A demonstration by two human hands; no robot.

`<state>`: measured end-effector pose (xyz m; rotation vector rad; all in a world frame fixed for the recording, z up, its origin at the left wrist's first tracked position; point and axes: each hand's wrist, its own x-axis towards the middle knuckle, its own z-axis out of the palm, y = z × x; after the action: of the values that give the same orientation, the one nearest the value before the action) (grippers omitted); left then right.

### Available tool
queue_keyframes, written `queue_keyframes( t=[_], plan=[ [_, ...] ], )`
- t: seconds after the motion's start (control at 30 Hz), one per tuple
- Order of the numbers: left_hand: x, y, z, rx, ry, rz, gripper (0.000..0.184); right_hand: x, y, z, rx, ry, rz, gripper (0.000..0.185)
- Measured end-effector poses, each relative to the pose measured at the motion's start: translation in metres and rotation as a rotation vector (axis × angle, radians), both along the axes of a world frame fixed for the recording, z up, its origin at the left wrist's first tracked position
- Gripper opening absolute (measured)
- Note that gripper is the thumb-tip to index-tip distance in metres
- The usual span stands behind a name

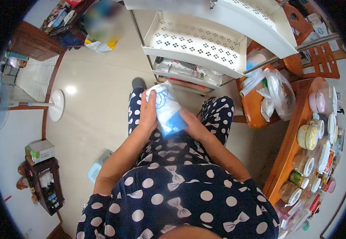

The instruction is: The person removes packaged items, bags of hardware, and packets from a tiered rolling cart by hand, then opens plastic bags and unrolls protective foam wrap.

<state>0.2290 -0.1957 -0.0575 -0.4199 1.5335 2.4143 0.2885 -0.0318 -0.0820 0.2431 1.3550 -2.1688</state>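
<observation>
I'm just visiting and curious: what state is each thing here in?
Packet: wrapped in clear plastic; sealed or opened, cannot tell.
Left hand: gripping the packet.
Right hand: gripping the packet's blue end.
Rack: standing, lower shelf loaded.
Clear bag: crumpled, on the wooden chair.
Fan: standing; running or not, cannot tell.
</observation>
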Motion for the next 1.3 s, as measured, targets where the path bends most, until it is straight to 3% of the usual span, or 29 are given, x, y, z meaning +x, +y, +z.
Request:
queue_keyframes(
  t=[0.1,0.2,0.23,0.27,0.37,0.47,0.6,0.63,0.67,0.73,0.87,1.0,1.13,1.3],
  plan=[
    [-0.001,0.003,0.021,-0.086,-0.063,0.04,0.048,0.002,-0.002,-0.011,0.07,0.15,-0.019,0.047],
    [-0.005,-0.014,0.015,0.256,-0.219,-0.1,0.055,0.002,-0.01,-0.037,0.08,0.212,-0.118,0.048],
    [-0.005,-0.015,0.03,0.351,-0.349,-0.112,0.059,0.0,-0.004,-0.006,0.033,0.087,-0.104,0.049],
    [-0.007,-0.019,0.026,0.498,-0.329,-0.155,0.06,0.001,0.001,0.011,-0.014,-0.04,-0.09,0.05],
    [-0.018,-0.038,-0.008,0.867,-0.231,-0.229,0.057,-0.001,0.011,0.0,0.154,0.043,-0.241,0.039],
    [-0.023,-0.041,-0.01,0.794,-0.103,-0.12,0.055,-0.009,0.024,-0.002,-0.036,-0.025,-0.458,0.033],
    [-0.022,-0.049,-0.009,0.684,-0.147,-0.038,0.054,-0.021,0.037,0.006,-0.252,-0.07,-0.627,0.029],
    [-0.02,-0.049,-0.008,0.732,-0.112,-0.054,0.055,-0.023,0.041,-0.001,-0.081,0.049,-0.607,0.031],
    [-0.017,-0.05,-0.007,0.78,-0.079,-0.071,0.056,-0.026,0.047,-0.004,-0.214,0.025,-0.634,0.027],
    [-0.017,-0.054,-0.016,0.626,-0.028,-0.081,0.056,-0.03,0.055,-0.004,-0.481,-0.018,-0.682,0.021],
    [-0.009,-0.062,-0.016,0.633,-0.22,-0.047,0.063,-0.036,0.057,0.004,-0.503,-0.076,-0.76,0.033],
    [-0.002,-0.06,-0.022,0.796,-0.138,-0.106,0.065,-0.039,0.058,0.003,-0.513,-0.044,-0.775,0.035],
    [-0.002,-0.042,-0.022,0.671,-0.191,0.088,0.061,-0.041,0.053,0.012,-0.546,-0.014,-0.813,0.039],
    [0.001,-0.047,-0.025,0.761,-0.27,-0.082,0.058,-0.052,0.058,-0.005,-0.558,-0.012,-0.82,0.036]
  ],
)
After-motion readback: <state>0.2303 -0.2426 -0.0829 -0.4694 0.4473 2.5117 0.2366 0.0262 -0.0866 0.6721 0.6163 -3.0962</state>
